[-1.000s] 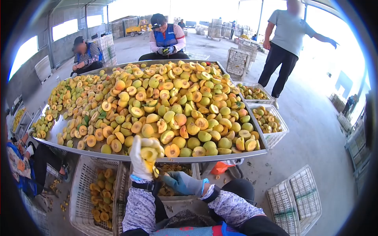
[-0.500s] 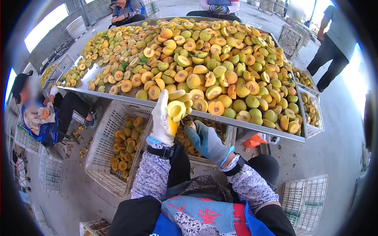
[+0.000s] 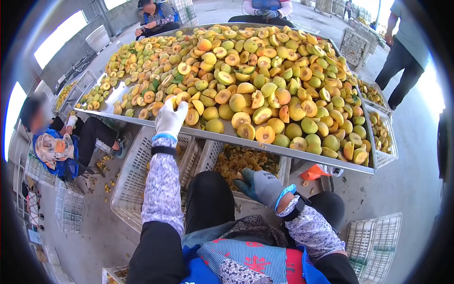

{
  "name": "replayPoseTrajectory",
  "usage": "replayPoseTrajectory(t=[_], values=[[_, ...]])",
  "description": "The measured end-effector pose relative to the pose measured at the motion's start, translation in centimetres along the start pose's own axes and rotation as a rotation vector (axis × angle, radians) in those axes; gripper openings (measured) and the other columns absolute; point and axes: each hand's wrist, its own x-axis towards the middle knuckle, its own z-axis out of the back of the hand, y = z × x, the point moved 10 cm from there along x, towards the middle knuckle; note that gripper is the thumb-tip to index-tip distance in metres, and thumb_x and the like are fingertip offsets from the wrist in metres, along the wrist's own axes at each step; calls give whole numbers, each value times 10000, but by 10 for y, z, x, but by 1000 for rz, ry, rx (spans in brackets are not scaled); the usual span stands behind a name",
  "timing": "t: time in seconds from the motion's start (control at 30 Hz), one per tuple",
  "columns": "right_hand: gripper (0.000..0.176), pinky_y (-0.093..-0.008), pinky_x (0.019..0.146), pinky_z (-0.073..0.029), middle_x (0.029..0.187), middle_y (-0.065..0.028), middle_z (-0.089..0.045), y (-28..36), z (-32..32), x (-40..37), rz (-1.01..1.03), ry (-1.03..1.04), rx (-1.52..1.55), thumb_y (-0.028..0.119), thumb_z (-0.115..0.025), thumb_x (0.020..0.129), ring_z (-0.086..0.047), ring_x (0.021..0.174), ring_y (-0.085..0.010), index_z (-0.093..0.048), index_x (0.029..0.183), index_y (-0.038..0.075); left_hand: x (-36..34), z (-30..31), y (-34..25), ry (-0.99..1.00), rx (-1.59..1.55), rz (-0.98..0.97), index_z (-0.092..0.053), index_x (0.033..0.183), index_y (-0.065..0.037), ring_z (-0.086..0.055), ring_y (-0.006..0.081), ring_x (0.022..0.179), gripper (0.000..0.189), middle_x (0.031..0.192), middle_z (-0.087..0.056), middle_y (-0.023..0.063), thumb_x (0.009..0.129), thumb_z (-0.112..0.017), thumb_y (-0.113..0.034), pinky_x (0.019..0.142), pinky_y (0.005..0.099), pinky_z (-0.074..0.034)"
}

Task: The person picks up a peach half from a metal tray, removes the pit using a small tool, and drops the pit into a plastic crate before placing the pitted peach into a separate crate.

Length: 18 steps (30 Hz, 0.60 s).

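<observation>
Halved yellow-green fruit (image 3: 236,102) lies heaped on a metal-edged table (image 3: 213,136). My left hand (image 3: 170,117), in a white glove, reaches over the table's near edge, its fingers curled at a fruit half (image 3: 178,100) on the heap. My right hand (image 3: 260,185), in a grey-blue glove, is lower down, over a crate (image 3: 283,173) of brown-yellow pieces (image 3: 241,161). Its fingers are bent together, and what they hold, if anything, is hidden.
A white crate (image 3: 127,189) stands under the table on the left, another (image 3: 376,241) at lower right. A seated person (image 3: 56,142) is at the left, two sit behind the table, and one stands (image 3: 404,52) at right. An orange bag (image 3: 312,173) lies beneath the table.
My left hand has moved up and left to the heap, and the fruit half with a hollow centre is out of it. My right hand has moved down, away from the left.
</observation>
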Motion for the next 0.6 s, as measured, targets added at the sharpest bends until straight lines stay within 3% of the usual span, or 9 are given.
replayPoseTrajectory(t=[0.07, 0.2, 0.23, 0.27, 0.33, 0.37, 0.47, 0.5, 0.6], values=[[298, -523, 654, -510, 795, -235, -671, -3, 1, -1, -17, 3, -8, 358, -650, 957, -659, 774, -445, -627, 970, 61, 30, -54, 28, 192, 263, 56, -661, 1272, -96, -648, 345, 1152, 595, 1182, -693, 227, 857, -631, -521, 990, 421, -488], [307, -530, 703, -519, 852, -233, -694, -10, 0, -1, -49, 41, -42, 359, -615, 972, -677, 817, -429, -651, 1023, 59, 44, -64, 25, 184, 160, -56, -681, 1236, -112, -664, 360, 1103, 535, 1152, -706, 211, 850, -671, -483, 968, 434, -503], [295, -530, 700, -518, 851, -234, -693, -10, 3, 0, -45, 15, -39, 349, -619, 971, -676, 816, -430, -647, 1017, 59, 43, -54, 28, 78, 128, -38, -685, 1216, -92, -669, 373, 1075, 531, 1141, -707, 211, 848, -688, -475, 947, 435, -513], [282, -529, 697, -518, 850, -234, -692, -8, 5, 2, -38, -12, -35, 338, -623, 969, -675, 815, -430, -643, 1011, 60, 41, -45, 31, -3, -24, -32, -678, 1191, -52, -701, 308, 1020, 474, 1097, -727, 192, 873, -720, -401, 903, 382, -534], [257, -511, 678, -517, 842, -237, -687, -3, 19, 5, -35, -126, 39, 304, -632, 968, -672, 804, -431, -638, 999, 49, 30, -47, 33, -35, -703, 42, -670, 1147, -16, -697, 196, 966, 365, 1021, -726, 123, 913, -733, -289, 849, 310, -537], [245, -503, 669, -517, 838, -239, -685, 1, 27, 8, -32, -181, 73, 287, -636, 967, -670, 799, -431, -635, 993, 43, 8, -41, 4, 13, -990, 70, -660, 1118, -11, -649, 105, 909, 283, 959, -686, 44, 937, -727, -218, 801, 259, -516], [210, -476, 634, -503, 814, -244, -672, 14, 55, 15, 72, -381, 276, 233, -640, 971, -660, 764, -437, -625, 981, 24, -38, -49, -54, 151, -1206, 106, -674, 1027, -24, -583, 66, 806, 236, 903, -649, -9, 952, -719, -244, 738, 229, -464], [206, -459, 606, -484, 791, -246, -657, 21, 66, 16, 150, -451, 393, 215, -632, 980, -652, 726, -438, -621, 986, 9, -48, -57, -68, 207, -1187, 35, -673, 1000, -30, -570, 56, 796, 222, 884, -642, -19, 958, -712, -245, 725, 222, -453], [204, -453, 591, -481, 798, -244, -658, 26, 85, 14, 109, -510, 419, 215, -629, 984, -653, 711, -436, -632, 1008, 12, -89, -62, -122, 332, -1151, -79, -661, 944, -43, -537, 34, 770, 207, 832, -619, -41, 975, -694, -245, 687, 217, -428]])
